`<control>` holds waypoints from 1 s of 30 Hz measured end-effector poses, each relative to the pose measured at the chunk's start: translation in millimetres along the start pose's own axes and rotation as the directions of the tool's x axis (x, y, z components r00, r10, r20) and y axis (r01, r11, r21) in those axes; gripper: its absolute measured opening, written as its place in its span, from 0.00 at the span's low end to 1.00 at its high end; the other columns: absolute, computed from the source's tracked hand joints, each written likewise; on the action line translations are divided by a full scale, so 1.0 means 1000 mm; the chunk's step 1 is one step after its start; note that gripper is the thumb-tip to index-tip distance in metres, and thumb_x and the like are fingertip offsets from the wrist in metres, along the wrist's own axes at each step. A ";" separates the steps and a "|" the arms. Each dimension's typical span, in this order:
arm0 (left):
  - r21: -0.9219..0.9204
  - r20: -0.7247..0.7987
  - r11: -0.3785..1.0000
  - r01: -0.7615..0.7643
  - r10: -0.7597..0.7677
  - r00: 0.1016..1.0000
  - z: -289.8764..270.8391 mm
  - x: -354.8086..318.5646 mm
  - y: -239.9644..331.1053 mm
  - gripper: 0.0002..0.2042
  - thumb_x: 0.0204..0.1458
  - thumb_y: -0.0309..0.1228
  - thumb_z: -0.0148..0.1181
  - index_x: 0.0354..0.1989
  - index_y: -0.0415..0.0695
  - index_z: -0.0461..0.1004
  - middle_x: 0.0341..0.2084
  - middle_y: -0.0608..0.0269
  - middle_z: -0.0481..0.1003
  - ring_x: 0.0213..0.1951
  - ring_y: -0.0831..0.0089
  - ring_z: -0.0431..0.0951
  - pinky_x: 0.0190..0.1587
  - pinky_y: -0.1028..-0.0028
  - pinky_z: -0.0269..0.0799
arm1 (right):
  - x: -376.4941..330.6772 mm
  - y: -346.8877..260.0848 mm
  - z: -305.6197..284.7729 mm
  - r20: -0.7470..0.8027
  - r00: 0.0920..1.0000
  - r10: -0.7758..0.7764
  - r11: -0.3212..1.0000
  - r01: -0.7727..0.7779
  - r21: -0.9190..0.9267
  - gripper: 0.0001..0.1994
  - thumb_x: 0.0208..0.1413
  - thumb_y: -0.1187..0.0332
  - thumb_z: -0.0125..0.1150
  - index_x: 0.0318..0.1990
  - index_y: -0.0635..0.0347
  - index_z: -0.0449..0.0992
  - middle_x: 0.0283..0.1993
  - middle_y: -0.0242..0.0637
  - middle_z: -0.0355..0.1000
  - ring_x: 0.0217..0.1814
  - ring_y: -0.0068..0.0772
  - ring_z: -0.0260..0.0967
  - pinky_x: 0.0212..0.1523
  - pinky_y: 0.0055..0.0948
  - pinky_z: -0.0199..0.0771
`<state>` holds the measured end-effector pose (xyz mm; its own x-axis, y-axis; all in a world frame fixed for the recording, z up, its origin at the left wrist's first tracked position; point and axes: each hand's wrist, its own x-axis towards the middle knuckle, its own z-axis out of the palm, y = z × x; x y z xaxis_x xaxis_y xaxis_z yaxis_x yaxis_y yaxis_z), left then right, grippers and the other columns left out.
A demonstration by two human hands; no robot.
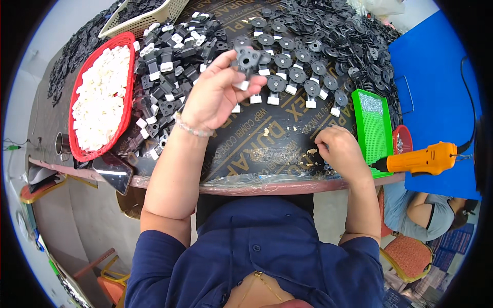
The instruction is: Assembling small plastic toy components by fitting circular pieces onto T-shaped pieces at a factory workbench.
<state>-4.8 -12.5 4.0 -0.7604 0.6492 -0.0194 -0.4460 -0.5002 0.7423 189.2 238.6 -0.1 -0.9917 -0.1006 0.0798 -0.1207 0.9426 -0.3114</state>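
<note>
Broadly, the bench (267, 149) carries heaps of black parts and a red basket (77, 149) of white pieces. Left hand (213, 95) grips a black-and-white assembly (245, 64) raised above it; keep it square. Right hand (341, 151) pinches among small screws (328, 167) at the bench edge; take one only

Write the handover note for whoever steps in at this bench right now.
Left hand: raised, pinching a black plastic bracket with a white plug.
Right hand: down on the dark printed board, fingertips at small loose bits near the green tray.
Done: rows of black round-headed pieces with white feet laid out.
Left: heap of black-and-white brackets; red basket of white plugs.
</note>
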 end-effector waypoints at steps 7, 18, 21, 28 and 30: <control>0.088 0.052 0.991 0.103 -0.108 0.993 0.021 -0.009 -0.028 0.25 0.55 0.17 0.52 0.62 0.39 0.59 0.54 0.39 0.73 0.47 0.53 0.83 0.48 0.66 0.83 | 0.004 0.003 -0.002 -0.036 0.999 -0.024 1.000 0.024 -0.003 0.05 0.44 0.80 0.65 0.28 0.62 0.76 0.31 0.39 0.76 0.39 0.46 0.73 0.47 0.40 0.73; 0.134 0.075 0.965 0.227 -0.238 0.968 0.027 -0.012 -0.056 0.26 0.58 0.17 0.53 0.66 0.44 0.60 0.48 0.49 0.76 0.46 0.64 0.83 0.45 0.73 0.81 | 0.040 -0.014 -0.026 -0.182 0.974 0.137 0.868 -0.029 0.497 0.02 0.55 0.77 0.64 0.34 0.65 0.78 0.42 0.37 0.76 0.43 0.30 0.72 0.47 0.29 0.70; 0.172 0.074 0.951 0.256 -0.272 0.959 0.027 -0.012 -0.062 0.23 0.60 0.17 0.52 0.64 0.43 0.61 0.46 0.51 0.77 0.46 0.65 0.83 0.44 0.73 0.81 | 0.061 -0.021 -0.025 -0.168 0.976 0.138 0.815 -0.015 0.579 0.03 0.59 0.75 0.62 0.36 0.66 0.78 0.47 0.36 0.71 0.47 0.25 0.69 0.48 0.25 0.69; 0.153 0.075 0.951 0.270 -0.284 0.956 0.024 -0.012 -0.068 0.23 0.60 0.18 0.53 0.64 0.43 0.61 0.46 0.51 0.77 0.46 0.64 0.83 0.45 0.72 0.81 | 0.092 -0.024 -0.019 -0.058 0.996 0.067 0.856 -0.028 0.517 0.08 0.59 0.74 0.62 0.45 0.61 0.81 0.48 0.34 0.71 0.44 0.22 0.71 0.42 0.22 0.70; 0.125 0.068 0.949 0.290 -0.300 0.952 0.024 -0.012 -0.067 0.21 0.61 0.20 0.54 0.63 0.42 0.61 0.46 0.51 0.77 0.46 0.64 0.83 0.44 0.70 0.82 | 0.097 -0.003 -0.028 -0.200 0.972 0.125 0.878 -0.015 0.479 0.10 0.59 0.74 0.61 0.46 0.60 0.82 0.45 0.32 0.74 0.42 0.23 0.71 0.41 0.24 0.70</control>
<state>45.5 27.5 -29.4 -0.5577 0.8067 -0.1953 -0.5844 -0.2146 0.7825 94.4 235.3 35.3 -0.9702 0.0840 0.2275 -0.1122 0.6760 -0.7283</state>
